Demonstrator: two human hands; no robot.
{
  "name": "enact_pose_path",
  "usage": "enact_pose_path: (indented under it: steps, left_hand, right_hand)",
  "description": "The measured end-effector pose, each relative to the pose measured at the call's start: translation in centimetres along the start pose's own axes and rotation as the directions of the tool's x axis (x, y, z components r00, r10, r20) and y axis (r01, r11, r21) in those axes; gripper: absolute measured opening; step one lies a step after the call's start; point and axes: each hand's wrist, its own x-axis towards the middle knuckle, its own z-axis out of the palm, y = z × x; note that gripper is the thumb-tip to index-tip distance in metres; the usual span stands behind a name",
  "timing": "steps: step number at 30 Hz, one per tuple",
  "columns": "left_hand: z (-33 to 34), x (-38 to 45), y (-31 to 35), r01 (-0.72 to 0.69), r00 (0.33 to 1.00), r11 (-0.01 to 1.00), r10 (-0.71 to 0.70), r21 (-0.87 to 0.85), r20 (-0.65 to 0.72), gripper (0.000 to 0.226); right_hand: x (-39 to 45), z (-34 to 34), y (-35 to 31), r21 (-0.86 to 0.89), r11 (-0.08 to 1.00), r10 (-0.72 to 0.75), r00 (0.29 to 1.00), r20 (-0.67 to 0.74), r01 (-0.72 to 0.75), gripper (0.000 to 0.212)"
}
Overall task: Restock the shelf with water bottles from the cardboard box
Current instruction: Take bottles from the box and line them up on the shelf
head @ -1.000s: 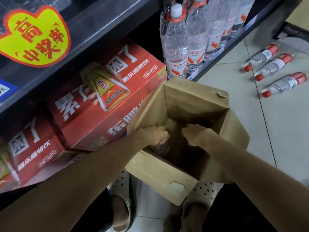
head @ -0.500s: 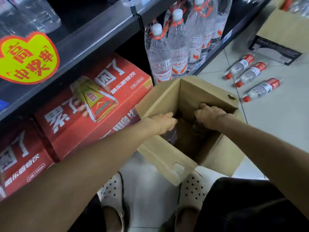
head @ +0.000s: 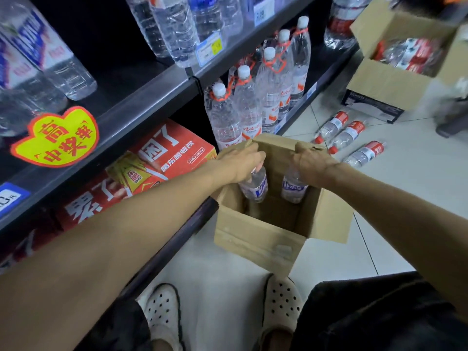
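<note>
An open cardboard box (head: 255, 239) stands on the tiled floor in front of my feet. My left hand (head: 240, 160) grips the top of a clear water bottle with a blue label (head: 254, 186), lifted to the box's rim on the left. My right hand (head: 312, 163) grips the top of a second such bottle (head: 293, 190) on the right side of the box. The dark shelf (head: 152, 95) at left carries clear blue-labelled bottles (head: 174, 29) on its upper board.
Red drink cartons (head: 152, 168) fill the bottom shelf at left, tall white-capped bottles (head: 250, 105) beside them. Three red-labelled bottles (head: 348, 135) lie on the floor at right. A second open box of bottles (head: 395, 79) sits far right. My white shoes (head: 162, 315) are below.
Both hands have risen from deep inside the box to its rim, each bringing up a bottle. My view has tilted up, showing more of the upper shelf.
</note>
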Motion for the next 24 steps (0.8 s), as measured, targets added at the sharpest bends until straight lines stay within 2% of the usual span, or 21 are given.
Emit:
enact_pose_path:
  steps: [3, 7, 16, 24]
  left_hand:
    - [-2.5, -0.9, -0.1, -0.021, 0.999, 0.999, 0.020, -0.028, -0.033, 0.031]
    - [-5.6, -3.2, -0.1, -0.020, 0.995, 1.000, 0.019, -0.011, -0.093, 0.037]
    - [-11.6, -12.0, 0.3, -0.040, 0.959, 0.999, 0.047, 0.031, -0.280, 0.027]
    - [-15.9, -22.0, 0.2, 0.041, 0.886, 0.992, 0.020, 0.121, -0.463, 0.029]
  right_hand:
    - [-0.7, -2.3, -0.1, 0.113, 0.994, -0.003, 0.998, -0.059, 0.010, 0.040]
    - [-1.8, -5.7, -0.8, 0.133, 0.989, -0.045, 0.986, -0.162, 0.066, 0.028]
    - [-6.5, -14.0, -4.3, 0.038, 0.992, -0.100, 0.939, -0.329, 0.119, 0.035]
    - [-11.2, -21.6, -9.1, 0.014, 0.984, -0.150, 0.875, -0.461, 0.176, 0.040]
